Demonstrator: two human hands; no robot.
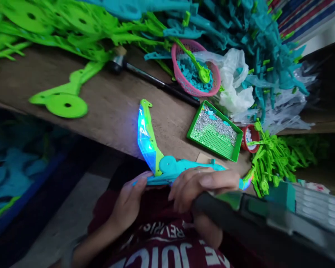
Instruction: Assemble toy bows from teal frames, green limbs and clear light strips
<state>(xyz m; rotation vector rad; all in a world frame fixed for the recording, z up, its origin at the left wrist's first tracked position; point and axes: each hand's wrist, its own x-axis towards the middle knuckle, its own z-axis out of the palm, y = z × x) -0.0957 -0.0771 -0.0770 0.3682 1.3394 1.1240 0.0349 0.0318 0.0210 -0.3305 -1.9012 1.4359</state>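
Observation:
Both hands are on a light-up plastic toy (178,167), which has a teal body and a curved green arm. A clear piece (145,139) along that arm glows blue, and another coloured glow shows at the toy's right end. My left hand (129,203) is closed on the lower left of the teal body, thumb on top. Over its right part, my right hand (206,182) is curled with the fingers bent. A blurred dark, long object (256,223) crosses close to the camera, overlapping the right hand; I cannot tell what it is.
A hammer (158,83) lies on the wooden table (108,115). Beyond it stand a pink basket (181,83) of teal bits and a green tray (220,147) of small metal pieces. A red basket (243,139) and piles of green parts (80,22) and teal parts (240,29) surround them.

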